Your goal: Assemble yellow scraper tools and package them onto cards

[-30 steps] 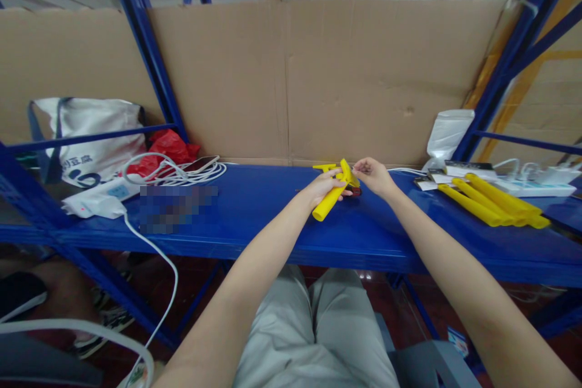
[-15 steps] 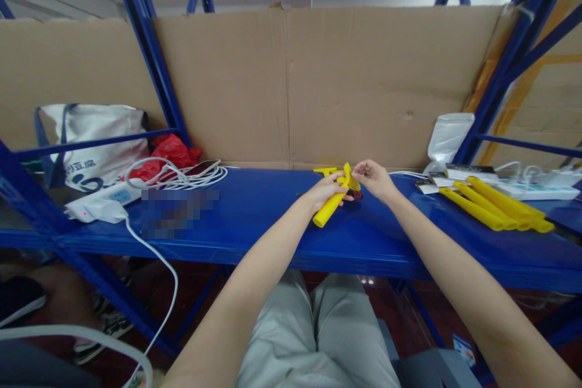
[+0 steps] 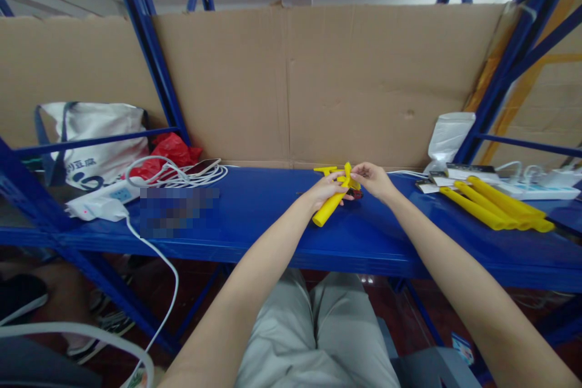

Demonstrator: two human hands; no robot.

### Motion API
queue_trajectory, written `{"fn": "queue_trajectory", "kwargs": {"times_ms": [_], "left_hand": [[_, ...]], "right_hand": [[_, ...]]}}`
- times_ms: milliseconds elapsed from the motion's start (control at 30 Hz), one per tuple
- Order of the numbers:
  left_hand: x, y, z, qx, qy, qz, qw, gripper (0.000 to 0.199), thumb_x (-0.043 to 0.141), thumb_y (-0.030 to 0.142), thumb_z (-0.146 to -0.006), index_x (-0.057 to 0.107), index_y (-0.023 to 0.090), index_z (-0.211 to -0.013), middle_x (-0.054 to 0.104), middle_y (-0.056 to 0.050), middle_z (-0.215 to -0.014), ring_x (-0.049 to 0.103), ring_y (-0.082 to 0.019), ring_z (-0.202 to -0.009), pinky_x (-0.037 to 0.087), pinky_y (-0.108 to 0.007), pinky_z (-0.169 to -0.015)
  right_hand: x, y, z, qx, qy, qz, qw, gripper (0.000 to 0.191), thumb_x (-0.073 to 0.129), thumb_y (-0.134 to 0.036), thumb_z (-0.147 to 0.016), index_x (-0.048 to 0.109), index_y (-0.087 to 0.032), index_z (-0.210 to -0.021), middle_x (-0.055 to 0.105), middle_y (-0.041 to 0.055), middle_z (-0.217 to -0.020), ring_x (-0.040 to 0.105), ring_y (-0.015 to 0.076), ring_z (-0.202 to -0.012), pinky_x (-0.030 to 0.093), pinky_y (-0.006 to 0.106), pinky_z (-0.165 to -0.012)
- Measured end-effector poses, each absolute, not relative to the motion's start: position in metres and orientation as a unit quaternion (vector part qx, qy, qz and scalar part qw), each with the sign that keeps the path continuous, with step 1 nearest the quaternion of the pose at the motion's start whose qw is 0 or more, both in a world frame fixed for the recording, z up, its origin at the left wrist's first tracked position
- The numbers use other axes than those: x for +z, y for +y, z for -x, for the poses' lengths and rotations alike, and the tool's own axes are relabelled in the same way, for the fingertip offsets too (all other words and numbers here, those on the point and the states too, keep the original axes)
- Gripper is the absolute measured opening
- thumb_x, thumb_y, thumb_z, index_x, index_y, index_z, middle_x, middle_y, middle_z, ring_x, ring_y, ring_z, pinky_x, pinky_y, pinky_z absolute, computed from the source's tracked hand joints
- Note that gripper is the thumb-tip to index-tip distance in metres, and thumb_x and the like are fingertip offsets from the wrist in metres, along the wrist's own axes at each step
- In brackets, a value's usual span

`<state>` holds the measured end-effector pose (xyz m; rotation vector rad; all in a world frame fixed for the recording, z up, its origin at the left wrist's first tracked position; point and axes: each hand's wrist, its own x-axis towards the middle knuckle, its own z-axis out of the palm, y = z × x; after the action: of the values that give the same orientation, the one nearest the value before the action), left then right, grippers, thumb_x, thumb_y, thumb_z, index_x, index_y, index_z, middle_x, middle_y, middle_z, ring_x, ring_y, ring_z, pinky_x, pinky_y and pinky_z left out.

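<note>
A yellow tool with a tubular handle (image 3: 328, 210) is held at a slant above the blue table, its wider end toward me. My left hand (image 3: 325, 190) is closed around its upper part. At its far end my right hand (image 3: 370, 179) has the fingertips pinched together against a yellow part; what they grip is too small to make out. Behind my left hand lies another yellow piece (image 3: 324, 170). Something dark red (image 3: 355, 194) shows on the table just under the hands.
Several yellow tubes (image 3: 495, 206) lie at the right beside a white power strip (image 3: 536, 192). At the left are a white bag (image 3: 102, 127), a red plastic bag (image 3: 170, 148), coiled white cables and another power strip (image 3: 109, 197). Cardboard (image 3: 336, 85) stands along the back.
My right fingers have shifted very slightly at the far end of the yellow tool. My left hand keeps its hold in nearly the same place.
</note>
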<state>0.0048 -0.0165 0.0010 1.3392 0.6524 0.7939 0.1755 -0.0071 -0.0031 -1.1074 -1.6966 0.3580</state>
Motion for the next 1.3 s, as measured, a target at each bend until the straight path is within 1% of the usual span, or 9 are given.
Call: {"fn": "queue_trajectory", "kwargs": {"times_ms": [200, 500, 633, 767, 867, 1000, 1100, 1233, 1300], "left_hand": [[0.003, -0.02, -0.005, 0.352, 0.297, -0.596, 0.658, 0.065, 0.048, -0.004, -0.079, 0.036, 0.021, -0.137, 0.059, -0.013, -0.116, 0.066, -0.011, -0.061, 0.046, -0.018, -0.045], [0.001, -0.016, -0.004, 0.354, 0.3, -0.614, 0.639, 0.068, 0.055, -0.006, -0.073, 0.039, 0.021, -0.134, 0.06, -0.012, -0.113, 0.065, -0.011, -0.059, 0.044, -0.016, -0.044], [-0.001, -0.014, -0.003, 0.353, 0.295, -0.625, 0.631, 0.07, 0.06, -0.006, -0.069, 0.043, 0.021, -0.131, 0.059, -0.012, -0.111, 0.066, -0.012, -0.06, 0.044, -0.017, -0.045], [-0.002, -0.014, -0.003, 0.365, 0.288, -0.615, 0.636, 0.068, 0.058, -0.006, -0.069, 0.044, 0.021, -0.13, 0.058, -0.013, -0.115, 0.066, -0.012, -0.06, 0.044, -0.018, -0.045], [-0.001, -0.015, -0.003, 0.37, 0.285, -0.603, 0.646, 0.067, 0.056, -0.006, -0.07, 0.043, 0.022, -0.13, 0.06, -0.012, -0.112, 0.066, -0.012, -0.06, 0.044, -0.017, -0.046], [0.003, -0.018, -0.004, 0.406, 0.293, -0.568, 0.653, 0.064, 0.052, -0.006, -0.073, 0.041, 0.021, -0.13, 0.063, -0.01, -0.106, 0.065, -0.011, -0.057, 0.042, -0.016, -0.043], [0.008, -0.019, -0.003, 0.447, 0.329, -0.528, 0.642, 0.065, 0.05, -0.006, -0.073, 0.039, 0.021, -0.131, 0.063, -0.011, -0.108, 0.064, -0.011, -0.055, 0.043, -0.017, -0.042], [0.011, -0.017, -0.001, 0.484, 0.379, -0.477, 0.628, 0.065, 0.052, -0.003, -0.074, 0.038, 0.025, -0.131, 0.064, -0.01, -0.109, 0.065, -0.012, -0.058, 0.045, -0.017, -0.043], [0.011, -0.017, -0.001, 0.493, 0.384, -0.468, 0.625, 0.065, 0.051, -0.003, -0.074, 0.039, 0.025, -0.131, 0.064, -0.01, -0.108, 0.066, -0.013, -0.058, 0.045, -0.017, -0.043]], "right_hand": [[-0.003, -0.007, -0.176, 0.134, -0.704, 0.474, 0.511, 0.019, 0.06, -0.037, -0.072, 0.052, -0.019, -0.072, 0.062, 0.004, -0.074, 0.058, 0.0156, -0.069, 0.05, 0.034, -0.072], [-0.004, -0.005, -0.181, 0.142, -0.692, 0.467, 0.532, 0.037, 0.068, -0.054, -0.062, 0.053, -0.02, -0.065, 0.06, 0.0023, -0.066, 0.054, 0.0147, -0.062, 0.048, 0.032, -0.065], [-0.004, -0.007, -0.183, 0.18, -0.657, 0.492, 0.542, 0.041, 0.074, -0.054, -0.056, 0.053, -0.02, -0.066, 0.059, 0.0008, -0.065, 0.052, 0.0126, -0.058, 0.048, 0.029, -0.059], [-0.003, -0.008, -0.184, 0.192, -0.639, 0.508, 0.544, 0.045, 0.077, -0.054, -0.052, 0.053, -0.02, -0.068, 0.058, -0.0004, -0.067, 0.051, 0.0105, -0.057, 0.046, 0.026, -0.056], [-0.005, -0.006, -0.184, 0.175, -0.646, 0.526, 0.525, 0.047, 0.075, -0.057, -0.052, 0.052, -0.019, -0.07, 0.058, -0.0003, -0.068, 0.051, 0.0109, -0.058, 0.046, 0.026, -0.056], [-0.007, -0.004, -0.186, 0.088, -0.672, 0.56, 0.477, 0.046, 0.074, -0.056, -0.055, 0.052, -0.019, -0.072, 0.061, 0.0041, -0.074, 0.056, 0.0165, -0.068, 0.048, 0.03, -0.062], [-0.007, -0.008, -0.189, 0.043, -0.711, 0.576, 0.401, 0.037, 0.071, -0.05, -0.061, 0.055, -0.019, -0.073, 0.064, 0.008, -0.08, 0.059, 0.021, -0.077, 0.047, 0.033, -0.068], [-0.005, -0.016, -0.189, 0.096, -0.787, 0.56, 0.24, 0.026, 0.068, -0.041, -0.066, 0.061, -0.019, -0.078, 0.067, 0.0065, -0.084, 0.06, 0.0216, -0.08, 0.046, 0.031, -0.071], [-0.005, -0.019, -0.188, 0.108, -0.797, 0.563, 0.189, 0.023, 0.068, -0.037, -0.066, 0.063, -0.019, -0.08, 0.067, 0.005, -0.083, 0.06, 0.0208, -0.078, 0.045, 0.03, -0.07]]}}
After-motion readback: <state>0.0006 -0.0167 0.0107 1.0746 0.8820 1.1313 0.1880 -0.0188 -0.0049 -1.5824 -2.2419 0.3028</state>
